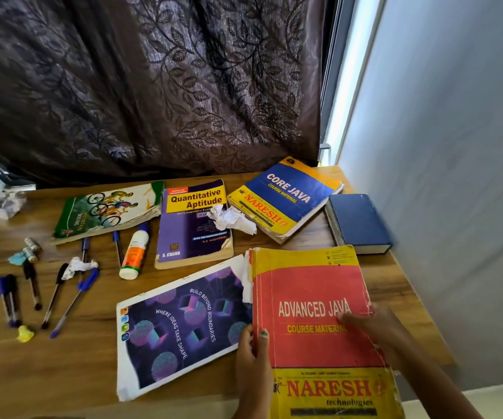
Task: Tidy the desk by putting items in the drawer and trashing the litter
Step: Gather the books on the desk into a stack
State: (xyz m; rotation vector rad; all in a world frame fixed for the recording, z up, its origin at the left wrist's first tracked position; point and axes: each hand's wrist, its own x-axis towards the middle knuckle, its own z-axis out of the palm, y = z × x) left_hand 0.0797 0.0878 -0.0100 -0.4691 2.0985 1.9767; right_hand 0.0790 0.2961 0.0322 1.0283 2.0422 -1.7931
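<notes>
At the near right corner of the wooden table, a thick red-and-yellow "Advanced Java" paperback is held between both hands. Left hand has its grip closed on the book's spine edge, thumb on the cover, fingers hidden beneath. Right hand grips the opposite edge, thumb lying over the cover; it is blurred.

Just beside the spine lies a purple notebook printed "Where ideas take shape", partly tucked under the book. Farther back: a purple "Quantitative Aptitude" book with a crumpled white paper ball resting on it and touching a blue-and-yellow "Core Java" book. A plain dark blue hardback sits at the right edge.

Left of these: a green cycling-cover notebook, a white-and-orange glue bottle, several scattered pens, a small paper wad, another crumpled paper at the far left.
</notes>
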